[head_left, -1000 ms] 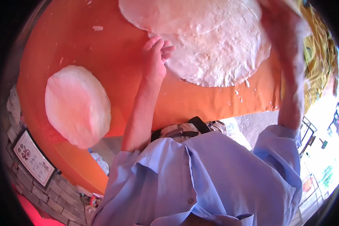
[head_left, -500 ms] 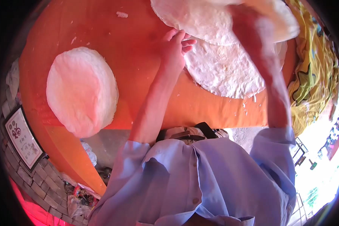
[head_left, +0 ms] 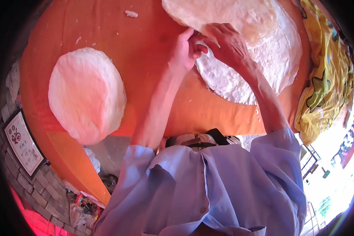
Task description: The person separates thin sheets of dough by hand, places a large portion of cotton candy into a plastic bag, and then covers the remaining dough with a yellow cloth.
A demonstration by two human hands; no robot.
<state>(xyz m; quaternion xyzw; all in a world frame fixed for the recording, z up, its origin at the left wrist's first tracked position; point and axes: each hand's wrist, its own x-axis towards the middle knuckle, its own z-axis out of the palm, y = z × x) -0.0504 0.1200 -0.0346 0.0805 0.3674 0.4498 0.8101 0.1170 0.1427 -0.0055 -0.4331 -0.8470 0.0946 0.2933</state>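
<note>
Thin, pale round flatbreads (head_left: pixel 240 15) lie overlapped at the far right of the orange table, the top one covering part of a bumpy one (head_left: pixel 228 80). My left hand (head_left: pixel 187 49) is at the near left edge of the top flatbread, thumb raised and fingers curled in a pinch at the edge. Close beside it, my right hand (head_left: pixel 230 45) reaches in palm down, its bent fingers at the same edge. The fingertips of both hands are partly hidden where they meet. Another thick, round stack of pale flatbreads (head_left: pixel 86 96) sits apart on the left.
The orange-covered table (head_left: pixel 145 78) has small white scraps (head_left: pixel 131 13) on it. A yellow patterned cloth (head_left: pixel 326 86) is bunched at the right edge. A framed sign (head_left: pixel 24 144) stands by bricks at lower left.
My right hand, blurred over the far right of the flatbreads before, has come left and down beside my left hand. The top flatbread now lies flatter. My left hand has barely moved.
</note>
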